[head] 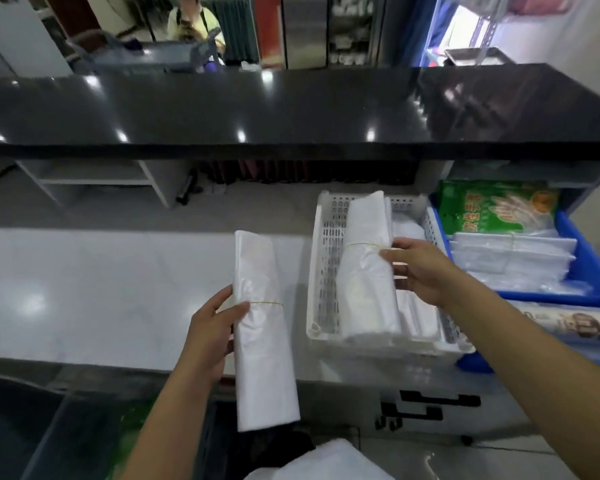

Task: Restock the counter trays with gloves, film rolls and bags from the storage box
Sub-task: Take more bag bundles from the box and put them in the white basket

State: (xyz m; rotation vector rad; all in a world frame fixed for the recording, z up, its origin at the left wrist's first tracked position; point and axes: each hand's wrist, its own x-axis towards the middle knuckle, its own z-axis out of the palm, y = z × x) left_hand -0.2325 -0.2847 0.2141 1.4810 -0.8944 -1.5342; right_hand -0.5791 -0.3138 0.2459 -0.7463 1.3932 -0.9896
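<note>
My left hand (211,336) grips a rolled bundle of white bags (261,327), tied with a yellow rubber band, above the counter's front edge. My right hand (417,270) holds a second banded bag bundle (366,268) by its side inside the white perforated tray (326,258). More white bags lie in that tray beneath the bundle. To the right stands a blue tray (589,268) with a green glove pack (496,207) and clear bag stacks (513,254). A printed film roll (575,322) lies at the right edge.
A pale steel counter (101,289) stretches to the left of the trays. A glossy black shelf (257,112) overhangs the back. Below the counter's front edge sit more white bags (323,462). Another person stands beyond the shelf at the back.
</note>
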